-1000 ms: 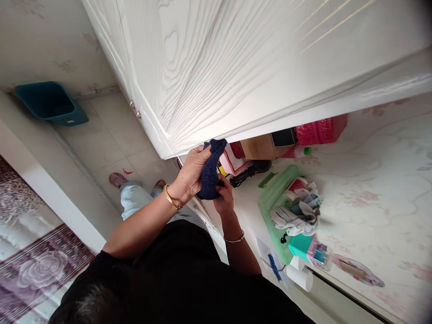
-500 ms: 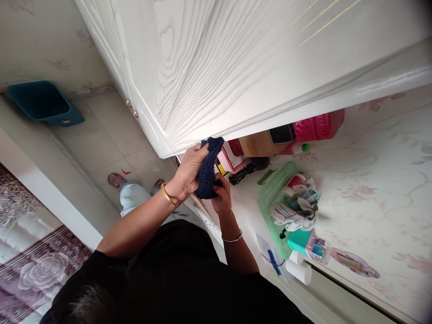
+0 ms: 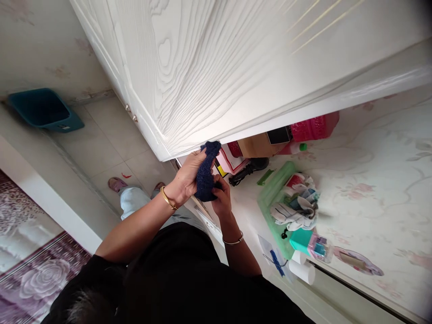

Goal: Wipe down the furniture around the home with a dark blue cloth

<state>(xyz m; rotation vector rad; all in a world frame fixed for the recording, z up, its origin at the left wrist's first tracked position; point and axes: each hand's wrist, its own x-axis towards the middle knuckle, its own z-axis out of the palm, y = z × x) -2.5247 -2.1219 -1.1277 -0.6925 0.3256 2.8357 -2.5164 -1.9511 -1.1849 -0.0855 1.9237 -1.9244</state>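
A small dark blue knitted piece (image 3: pixel 205 175) is between my two hands, in front of my body. My left hand (image 3: pixel 189 173), with a gold bangle at the wrist, grips it along its left side, the thumb near its far end. My right hand (image 3: pixel 222 198) pinches its near right edge between thumb and fingers. Part of the piece hangs bent over toward me, and its underside is hidden. The far end comes close to the edge of the white wood-grain cabinet (image 3: pixel 189 90); whether they touch I cannot tell.
On the white surface to the right stand a green tray (image 3: pixel 270 207) with crumpled cloths, a cardboard box (image 3: pixel 254 146), a black corded appliance (image 3: pixel 251 168), a pink bag (image 3: pixel 313 128) and white rolls (image 3: pixel 303 271). A teal bin (image 3: pixel 69 123) sits on the tiled floor.
The knitted piece has bent and bunched slightly lower, its far end drawn a little toward me. Both hands keep their hold, and the view has shifted slightly.
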